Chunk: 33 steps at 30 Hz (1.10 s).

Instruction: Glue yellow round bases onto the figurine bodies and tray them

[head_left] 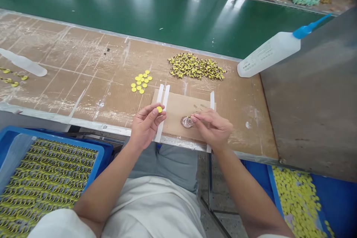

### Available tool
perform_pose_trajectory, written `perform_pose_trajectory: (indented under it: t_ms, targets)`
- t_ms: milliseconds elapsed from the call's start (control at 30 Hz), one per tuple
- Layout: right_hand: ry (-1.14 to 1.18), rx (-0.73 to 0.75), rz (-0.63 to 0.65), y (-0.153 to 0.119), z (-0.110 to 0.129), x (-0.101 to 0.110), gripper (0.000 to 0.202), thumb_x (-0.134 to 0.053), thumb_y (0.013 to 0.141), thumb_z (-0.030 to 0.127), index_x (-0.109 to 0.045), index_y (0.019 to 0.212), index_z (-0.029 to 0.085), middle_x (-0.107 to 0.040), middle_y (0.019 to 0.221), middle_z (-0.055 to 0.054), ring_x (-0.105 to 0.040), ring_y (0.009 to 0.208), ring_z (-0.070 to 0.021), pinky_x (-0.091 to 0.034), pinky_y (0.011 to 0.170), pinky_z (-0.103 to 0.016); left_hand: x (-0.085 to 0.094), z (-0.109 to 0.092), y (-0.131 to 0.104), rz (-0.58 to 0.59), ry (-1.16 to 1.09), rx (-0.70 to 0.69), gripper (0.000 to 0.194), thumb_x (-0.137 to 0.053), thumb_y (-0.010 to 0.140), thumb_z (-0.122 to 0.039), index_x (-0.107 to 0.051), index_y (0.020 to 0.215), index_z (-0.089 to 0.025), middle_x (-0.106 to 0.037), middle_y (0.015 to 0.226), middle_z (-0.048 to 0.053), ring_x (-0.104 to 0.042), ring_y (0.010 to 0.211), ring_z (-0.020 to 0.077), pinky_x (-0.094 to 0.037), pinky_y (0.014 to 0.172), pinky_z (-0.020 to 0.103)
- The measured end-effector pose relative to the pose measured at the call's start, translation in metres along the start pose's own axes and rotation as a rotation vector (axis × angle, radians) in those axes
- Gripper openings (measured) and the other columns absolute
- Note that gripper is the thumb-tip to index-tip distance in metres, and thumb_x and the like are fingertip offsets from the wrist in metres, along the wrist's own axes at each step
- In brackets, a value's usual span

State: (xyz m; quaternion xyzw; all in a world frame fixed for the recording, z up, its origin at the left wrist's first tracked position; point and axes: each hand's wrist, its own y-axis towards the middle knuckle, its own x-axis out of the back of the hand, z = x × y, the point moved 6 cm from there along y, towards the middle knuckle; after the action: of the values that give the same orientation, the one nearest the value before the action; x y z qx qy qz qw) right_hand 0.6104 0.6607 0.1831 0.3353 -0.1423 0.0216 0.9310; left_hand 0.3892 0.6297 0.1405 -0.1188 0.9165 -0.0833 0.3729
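Note:
Between the thumb and fingers of my left hand is a small yellow disc, its flat face turned up. My right hand is closed in a pinch over a small round clear dish. A tiny yellow-and-dark piece shows at those fingertips, mostly hidden. Both hands are above a cardboard sheet taped to the bench with white strips. Several loose yellow discs lie beyond my left hand. Farther back is a heap of small yellow-and-black pieces.
A white bottle with a blue nozzle leans against a metal panel at the right. A green belt runs behind the bench. Blue trays hold rows of yellow-and-black parts at lower left and yellow discs at lower right.

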Motion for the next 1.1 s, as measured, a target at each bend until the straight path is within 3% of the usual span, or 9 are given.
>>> perform_pose_trajectory:
  t_ms: [333, 533, 767, 1100]
  targets:
    - [-0.029, -0.042, 0.024, -0.001, 0.0, -0.002, 0.004, -0.079, 0.089, 0.029, -0.079, 0.088, 0.025, -0.074, 0.077, -0.003, -0.067, 0.065, -0.0212, -0.06, 0.065, -0.039, 0.001, 0.001, 0.0, 0.0, 0.005, 0.011, 0.025, -0.087, 0.076, -0.03, -0.079, 0.097, -0.018, -0.078, 0.098, 0.005, -0.073, 0.078, 0.0092, -0.061, 0.078, 0.018]
    - [0.039, -0.08, -0.065, -0.005, -0.004, 0.008, 0.012, -0.082, 0.087, 0.021, -0.077, 0.097, 0.026, -0.075, 0.087, -0.004, -0.071, 0.074, -0.0231, -0.061, 0.068, -0.04, 0.0, 0.001, 0.001, 0.013, -0.026, 0.017, 0.023, -0.086, 0.077, -0.028, -0.08, 0.097, -0.018, -0.078, 0.098, 0.004, -0.073, 0.079, 0.0084, -0.062, 0.078, 0.017]
    - [-0.149, 0.168, -0.021, 0.001, 0.011, 0.008, 0.02, -0.077, 0.09, 0.015, -0.076, 0.104, 0.03, -0.077, 0.09, -0.003, -0.072, 0.074, -0.0229, -0.062, 0.072, -0.043, 0.0, 0.001, 0.002, 0.006, -0.024, 0.026, 0.024, -0.087, 0.077, -0.028, -0.079, 0.097, -0.018, -0.078, 0.098, 0.005, -0.073, 0.078, 0.0089, -0.062, 0.078, 0.017]
    - [-0.122, 0.215, 0.109, 0.004, 0.013, 0.0, 0.03, -0.071, 0.094, 0.012, -0.076, 0.115, 0.033, -0.074, 0.094, -0.003, -0.069, 0.082, -0.0224, -0.06, 0.08, -0.044, 0.003, 0.001, 0.001, 0.007, -0.018, 0.022, 0.02, -0.083, 0.08, -0.027, -0.079, 0.098, -0.019, -0.078, 0.1, 0.006, -0.073, 0.08, 0.0095, -0.062, 0.078, 0.019]
